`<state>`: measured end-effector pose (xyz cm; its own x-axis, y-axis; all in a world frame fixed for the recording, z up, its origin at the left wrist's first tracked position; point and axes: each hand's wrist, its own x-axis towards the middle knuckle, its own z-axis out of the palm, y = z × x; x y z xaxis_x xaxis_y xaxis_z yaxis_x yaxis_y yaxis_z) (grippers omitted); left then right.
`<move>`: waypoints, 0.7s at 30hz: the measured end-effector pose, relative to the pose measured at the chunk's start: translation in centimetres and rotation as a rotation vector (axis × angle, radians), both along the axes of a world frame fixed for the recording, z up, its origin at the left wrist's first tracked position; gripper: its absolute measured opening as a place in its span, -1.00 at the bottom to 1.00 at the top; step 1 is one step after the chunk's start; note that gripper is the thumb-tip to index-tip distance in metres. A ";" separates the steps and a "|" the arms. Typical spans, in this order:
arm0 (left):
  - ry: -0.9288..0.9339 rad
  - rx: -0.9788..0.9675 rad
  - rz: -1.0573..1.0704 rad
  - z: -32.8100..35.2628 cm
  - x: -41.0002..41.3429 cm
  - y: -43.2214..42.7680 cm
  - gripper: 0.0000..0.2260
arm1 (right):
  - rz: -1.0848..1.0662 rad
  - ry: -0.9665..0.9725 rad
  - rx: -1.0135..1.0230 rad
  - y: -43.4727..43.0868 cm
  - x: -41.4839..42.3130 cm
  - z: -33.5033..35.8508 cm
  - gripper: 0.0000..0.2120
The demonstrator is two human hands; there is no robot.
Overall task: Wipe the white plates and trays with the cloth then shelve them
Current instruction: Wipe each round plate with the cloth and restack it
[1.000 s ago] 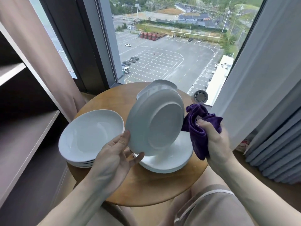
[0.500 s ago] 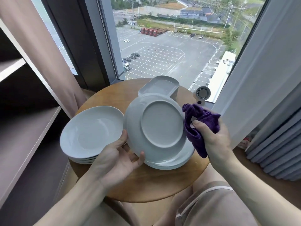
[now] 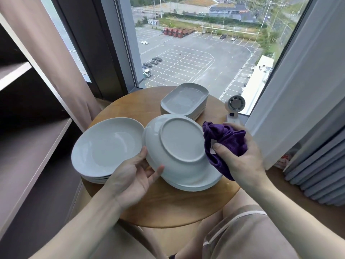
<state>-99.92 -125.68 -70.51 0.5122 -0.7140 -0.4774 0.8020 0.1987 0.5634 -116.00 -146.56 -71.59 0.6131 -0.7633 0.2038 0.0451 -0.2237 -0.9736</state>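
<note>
My left hand holds a white round plate by its lower left rim, the plate's underside turned up toward me. It hovers over a stack of white plates on the round wooden table. My right hand grips a bunched purple cloth against the plate's right edge. A second stack of white plates lies at the left. A stack of white rectangular trays stands at the table's far side.
Brown shelves run along the left, level with the table. A small white fan stands at the table's far right edge. A window and curtains lie behind and to the right. My knees are under the table's near edge.
The plate has tipped from nearly upright to lying flatter with its underside up, and has come lower over the stack. The cloth hand has stayed at its right edge.
</note>
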 end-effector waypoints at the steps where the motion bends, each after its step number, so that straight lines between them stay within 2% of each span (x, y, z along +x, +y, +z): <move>1: -0.005 0.001 0.001 0.0 0.0 0.0 -0.73 | 0.010 0.022 -0.014 0.0 -0.1 -0.1 -0.37; 7: -0.083 0.053 0.018 -0.2 0.2 -0.1 -0.77 | 0.037 0.076 -0.150 0.8 -0.3 -0.4 -0.39; 15: -0.286 0.213 -0.042 -0.9 0.5 0.0 -0.73 | 0.096 0.103 -0.345 1.8 -0.3 -0.5 -0.38; 21: -0.368 0.299 -0.057 -1.5 0.3 -0.2 -0.72 | 0.081 0.102 -0.371 2.2 -0.3 -0.3 -0.39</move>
<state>-99.60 -125.91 -72.03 0.6498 -0.6052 -0.4599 0.5430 -0.0539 0.8380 -116.29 -144.40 -71.93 0.6998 -0.5974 0.3916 -0.0157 -0.5610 -0.8277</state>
